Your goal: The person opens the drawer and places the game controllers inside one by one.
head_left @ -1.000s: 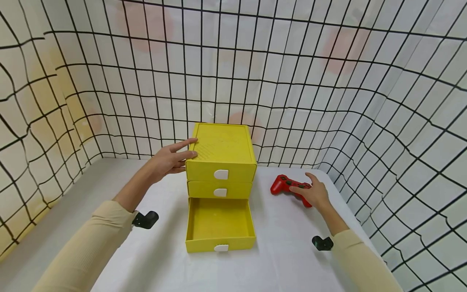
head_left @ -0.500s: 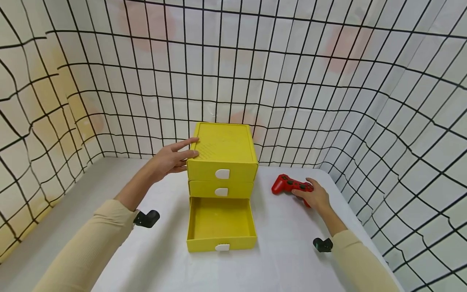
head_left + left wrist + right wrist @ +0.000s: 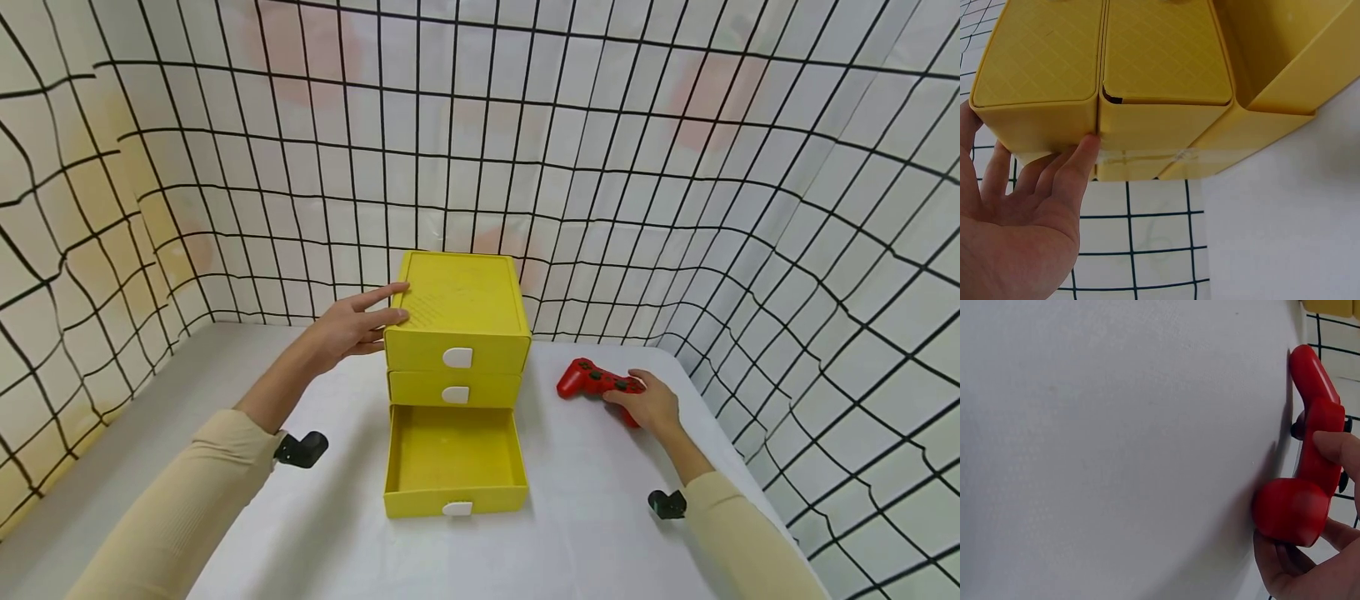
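A yellow three-drawer cabinet [image 3: 457, 354] stands in the middle of the table. Its bottom drawer [image 3: 453, 450] is pulled out with nothing inside; the two upper ones are closed. My left hand [image 3: 343, 329] rests on the cabinet's left side, two fingertips over the top edge and other fingers against the side wall, as the left wrist view also shows. On the right lies a red game controller [image 3: 588, 377]. My right hand [image 3: 652, 404] grips the controller's right end; in the right wrist view the thumb presses its face and the fingers reach under the grip [image 3: 1291, 509].
White cloth covers the table [image 3: 577, 508]. Behind and at both sides rises a white sheet with a black grid [image 3: 480, 125]. The controller lies apart from the cabinet, near the table's right back corner. Black wrist cameras [image 3: 302, 450] sit on both arms.
My right hand has closed in on the controller, its fingers drawing together around the right end. The left hand stays on the cabinet. The view has shifted very slightly.
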Tool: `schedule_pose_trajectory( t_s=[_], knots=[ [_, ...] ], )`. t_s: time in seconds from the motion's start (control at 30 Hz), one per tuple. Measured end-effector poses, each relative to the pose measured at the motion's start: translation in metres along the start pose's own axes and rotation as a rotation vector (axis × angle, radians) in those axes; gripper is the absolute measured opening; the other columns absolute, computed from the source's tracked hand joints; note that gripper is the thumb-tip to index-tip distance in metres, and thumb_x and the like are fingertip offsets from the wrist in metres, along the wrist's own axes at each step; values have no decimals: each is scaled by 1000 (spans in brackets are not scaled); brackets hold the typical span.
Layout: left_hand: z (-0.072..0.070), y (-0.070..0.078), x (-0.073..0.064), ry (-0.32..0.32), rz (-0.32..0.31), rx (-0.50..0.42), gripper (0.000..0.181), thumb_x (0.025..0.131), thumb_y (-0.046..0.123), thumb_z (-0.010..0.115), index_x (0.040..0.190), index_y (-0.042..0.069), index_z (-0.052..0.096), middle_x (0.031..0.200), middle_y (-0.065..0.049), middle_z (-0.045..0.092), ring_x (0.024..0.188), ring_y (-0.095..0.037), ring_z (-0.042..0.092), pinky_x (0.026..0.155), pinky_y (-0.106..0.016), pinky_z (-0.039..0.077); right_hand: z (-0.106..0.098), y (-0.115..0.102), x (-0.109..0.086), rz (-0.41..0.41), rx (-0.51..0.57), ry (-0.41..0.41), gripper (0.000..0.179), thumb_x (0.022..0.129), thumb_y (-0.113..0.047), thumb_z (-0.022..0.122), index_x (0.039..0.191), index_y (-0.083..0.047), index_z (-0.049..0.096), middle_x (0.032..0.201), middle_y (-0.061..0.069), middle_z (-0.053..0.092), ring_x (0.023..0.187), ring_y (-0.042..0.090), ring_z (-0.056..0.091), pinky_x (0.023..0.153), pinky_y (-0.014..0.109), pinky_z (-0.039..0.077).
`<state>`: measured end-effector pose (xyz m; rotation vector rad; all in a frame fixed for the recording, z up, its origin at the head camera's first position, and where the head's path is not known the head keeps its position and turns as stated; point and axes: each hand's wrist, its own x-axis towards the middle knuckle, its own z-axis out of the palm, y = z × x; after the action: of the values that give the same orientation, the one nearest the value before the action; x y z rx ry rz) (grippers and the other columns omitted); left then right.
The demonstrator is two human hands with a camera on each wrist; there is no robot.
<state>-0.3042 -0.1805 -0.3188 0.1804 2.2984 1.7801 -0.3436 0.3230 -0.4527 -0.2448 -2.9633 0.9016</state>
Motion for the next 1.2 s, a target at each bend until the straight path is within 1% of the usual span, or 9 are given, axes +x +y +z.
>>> schedule_pose_trajectory(
  t_s=[0.1, 0.23, 0.43, 0.63, 0.8, 1.0, 1.2],
  knots=[
    [0, 0, 0, -3, -2, 3, 72, 89, 52, 74, 153, 45, 42, 149, -6, 55, 129, -26, 60, 92, -27, 58, 0, -1, 0, -12, -17, -8, 80, 89, -50, 69, 150, -5, 45, 146, 32, 48, 131, 49, 44, 105, 58, 41],
    [-1, 0, 0, -12, 3, 6, 71, 90, 52, 73, 153, 44, 41, 152, -5, 52, 131, -26, 59, 97, -31, 57, 0, -5, -3, -8, -28, -30, 78, 89, -50, 69, 147, -4, 48, 139, 35, 51, 125, 48, 45, 96, 55, 46],
    [-2, 0, 1, -13, 3, 6, 71, 91, 51, 73, 153, 44, 41, 153, -5, 51, 131, -26, 60, 101, -35, 55, -1, -12, -9, -20, -47, -43, 69, 89, -49, 69, 136, 0, 58, 126, 31, 60, 114, 42, 51, 83, 45, 49],
    [-1, 0, 0, -12, -8, 9, 71, 90, 52, 74, 153, 44, 42, 154, -6, 50, 130, -26, 60, 100, -35, 55, 1, -12, -11, -16, -73, -34, 67, 87, -51, 69, 128, 1, 61, 118, 27, 63, 105, 38, 55, 73, 37, 49],
    [-2, 1, 0, -10, -8, 6, 71, 90, 52, 74, 153, 44, 42, 153, -5, 51, 130, -25, 60, 100, -35, 55, 0, -14, -14, -12, -84, -29, 66, 86, -52, 70, 125, 1, 63, 113, 24, 65, 101, 35, 56, 67, 31, 47],
    [-1, 0, -1, -16, -5, 6, 72, 90, 52, 73, 153, 44, 41, 153, -6, 50, 131, -26, 60, 102, -37, 54, -5, -20, -21, -36, -93, -33, 63, 87, -53, 70, 122, 0, 65, 108, 21, 66, 95, 31, 57, 62, 27, 46],
    [-2, 0, -1, -18, 4, 10, 71, 91, 52, 73, 154, 44, 41, 154, -5, 50, 131, -26, 59, 103, -37, 53, -17, -31, -32, -66, -88, -45, 58, 87, -51, 70, 119, -2, 65, 103, 19, 66, 86, 28, 59, 59, 27, 48]
  ],
)
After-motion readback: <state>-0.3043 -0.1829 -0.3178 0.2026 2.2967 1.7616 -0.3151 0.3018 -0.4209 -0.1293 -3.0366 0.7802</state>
